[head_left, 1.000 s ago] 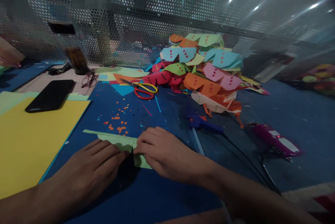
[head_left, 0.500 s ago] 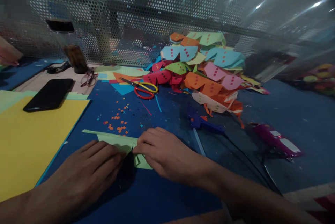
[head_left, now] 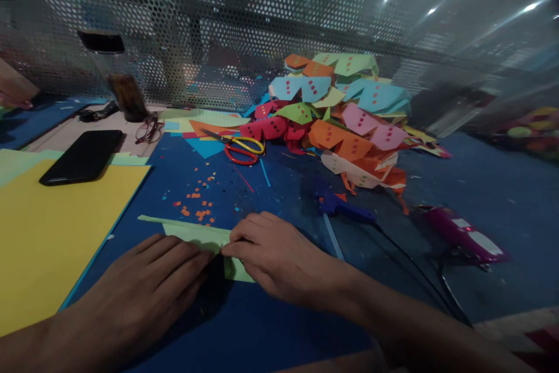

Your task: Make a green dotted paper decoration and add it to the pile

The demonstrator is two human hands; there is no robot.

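A light green sheet of paper [head_left: 196,234], folded along its far edge into a narrow strip, lies on the blue table between my hands. My left hand [head_left: 152,274] rests over its left part, with the fingers bent together and the fingertips at the middle of the paper. From the right, my right hand [head_left: 279,256] pinches the paper near the same spot. Both hands' fingertips almost meet there and partly cover the paper. Small orange paper squares [head_left: 194,204] are scattered just beyond it.
Scissors [head_left: 240,149] lie beyond the scraps. A pile of coloured paper cut-outs [head_left: 345,117] stands behind. A blue glue gun [head_left: 345,207] with its cord and a purple device [head_left: 463,233] are at right. Yellow paper [head_left: 65,239], a phone [head_left: 82,157] and a bottle [head_left: 124,93] are at left.
The fingertips of my left hand have shifted slightly right, towards my right hand. A small raised flap of the green paper by my right fingers no longer shows.
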